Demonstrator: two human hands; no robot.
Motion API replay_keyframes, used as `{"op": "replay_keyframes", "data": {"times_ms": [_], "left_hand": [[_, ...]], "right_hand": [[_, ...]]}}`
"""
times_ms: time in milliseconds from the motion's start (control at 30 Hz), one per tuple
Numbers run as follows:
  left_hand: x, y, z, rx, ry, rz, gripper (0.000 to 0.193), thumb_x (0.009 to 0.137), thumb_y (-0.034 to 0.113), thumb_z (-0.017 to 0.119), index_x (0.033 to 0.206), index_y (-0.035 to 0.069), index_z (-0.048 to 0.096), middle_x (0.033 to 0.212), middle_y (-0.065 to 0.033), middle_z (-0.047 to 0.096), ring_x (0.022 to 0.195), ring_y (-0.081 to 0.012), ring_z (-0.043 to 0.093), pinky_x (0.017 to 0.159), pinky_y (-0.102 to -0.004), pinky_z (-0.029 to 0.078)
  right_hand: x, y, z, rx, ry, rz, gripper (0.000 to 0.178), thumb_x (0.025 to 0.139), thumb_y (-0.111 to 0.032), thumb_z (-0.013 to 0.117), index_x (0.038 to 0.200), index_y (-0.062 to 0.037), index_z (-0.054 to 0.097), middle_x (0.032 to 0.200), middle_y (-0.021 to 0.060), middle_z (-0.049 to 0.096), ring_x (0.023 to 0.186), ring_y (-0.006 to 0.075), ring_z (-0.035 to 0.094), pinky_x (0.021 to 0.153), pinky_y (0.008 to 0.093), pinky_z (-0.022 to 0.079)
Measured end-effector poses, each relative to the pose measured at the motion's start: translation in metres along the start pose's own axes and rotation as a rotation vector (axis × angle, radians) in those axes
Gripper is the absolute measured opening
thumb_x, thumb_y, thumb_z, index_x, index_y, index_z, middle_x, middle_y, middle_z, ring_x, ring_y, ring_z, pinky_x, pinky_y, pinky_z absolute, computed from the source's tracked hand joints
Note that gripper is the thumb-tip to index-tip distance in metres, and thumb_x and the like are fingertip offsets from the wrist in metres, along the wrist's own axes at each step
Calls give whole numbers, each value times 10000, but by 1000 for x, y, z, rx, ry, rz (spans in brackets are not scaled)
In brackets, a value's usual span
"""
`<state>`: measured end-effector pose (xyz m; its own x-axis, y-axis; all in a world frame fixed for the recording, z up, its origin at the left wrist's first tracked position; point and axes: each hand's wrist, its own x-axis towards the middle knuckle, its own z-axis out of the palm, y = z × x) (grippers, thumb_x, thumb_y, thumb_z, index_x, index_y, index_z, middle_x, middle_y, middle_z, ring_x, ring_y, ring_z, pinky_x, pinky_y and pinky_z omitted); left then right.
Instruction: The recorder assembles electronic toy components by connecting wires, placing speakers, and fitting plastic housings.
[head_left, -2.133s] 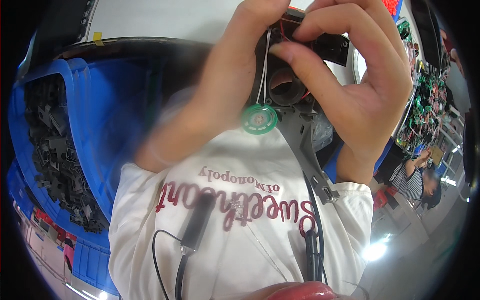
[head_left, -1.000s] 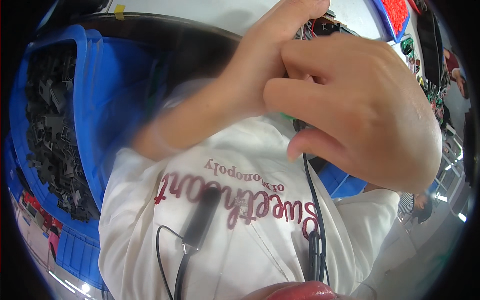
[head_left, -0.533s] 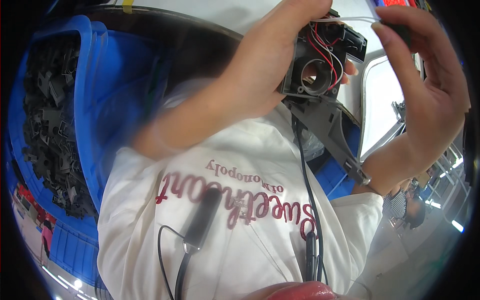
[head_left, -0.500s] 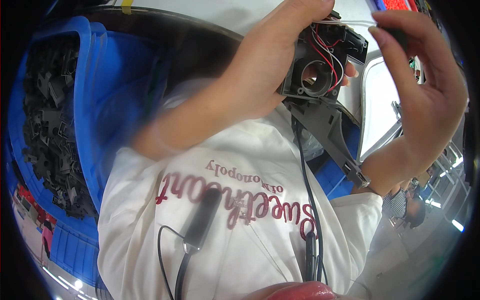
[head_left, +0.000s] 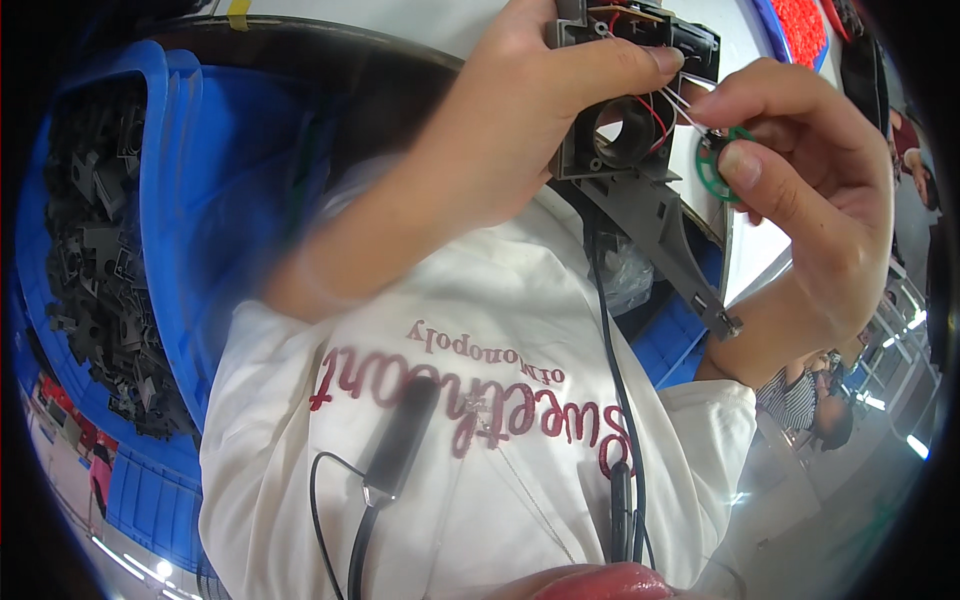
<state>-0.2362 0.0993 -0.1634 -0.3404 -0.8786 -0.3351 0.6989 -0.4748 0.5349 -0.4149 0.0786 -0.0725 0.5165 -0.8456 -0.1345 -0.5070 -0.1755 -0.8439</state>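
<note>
A dark grey plastic housing [head_left: 578,155] with a round opening is gripped in my left hand [head_left: 530,100]. My left thumb lies across its face, over red and white wires [head_left: 655,120]. From the housing a long grey arm [head_left: 650,225] slants down to the right. Just right of the housing, my right hand [head_left: 825,160] pinches a green ring-shaped circuit board [head_left: 707,175] between thumb and fingers. White wires run from the housing to this board, which is apart from the housing.
At left stands a blue bin [head_left: 165,200] with many dark plastic parts [head_left: 100,240]. A white worktop [head_left: 380,18] spans the top. Red small pieces [head_left: 800,30] lie in a blue container at upper right. Black cables [head_left: 612,370] hang in front of my shirt.
My right hand has come down and left, bringing the green board into view nearer the housing. The housing has shifted slightly up and left, and my left thumb now lies over its wires.
</note>
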Motion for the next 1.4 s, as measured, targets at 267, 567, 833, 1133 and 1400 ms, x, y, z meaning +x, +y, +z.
{"op": "replay_keyframes", "data": {"times_ms": [267,567,833,1133,1400], "left_hand": [[3,-6,-2,-48,-33,17,411,884,155,613,1213,-5,425,991,-116,535,846,-144,563,747,-249,480],[3,0,4,-215,-85,-6,380,899,178,573,1212,11,436,989,-115,552,853,-161,590,719,-269,505],[5,3,12,-126,83,-62,347,919,157,546,1218,13,444,992,-108,551,848,-132,590,682,-240,514],[7,1,12,-165,113,-85,313,938,144,530,1213,15,454,1003,-111,556,866,-134,585,701,-243,509],[4,-3,4,-84,7,-6,305,943,141,528,1192,-5,430,994,-132,563,849,-161,613,719,-255,528]], "right_hand": [[8,-4,29,66,-104,-48,274,730,46,636,1001,77,661,926,141,682,823,164,643,787,256,494],[7,9,21,-63,-120,-12,294,694,69,685,987,49,685,967,134,694,860,147,627,772,240,467],[8,10,27,-371,91,-157,287,603,1,795,870,21,691,929,71,595,795,144,542,752,268,411],[13,31,29,-361,124,-369,323,541,-113,821,810,21,701,873,48,519,816,154,503,715,267,407],[6,42,30,-323,199,-420,290,659,-96,788,919,11,715,1029,97,543,904,171,508,796,313,415]]}}
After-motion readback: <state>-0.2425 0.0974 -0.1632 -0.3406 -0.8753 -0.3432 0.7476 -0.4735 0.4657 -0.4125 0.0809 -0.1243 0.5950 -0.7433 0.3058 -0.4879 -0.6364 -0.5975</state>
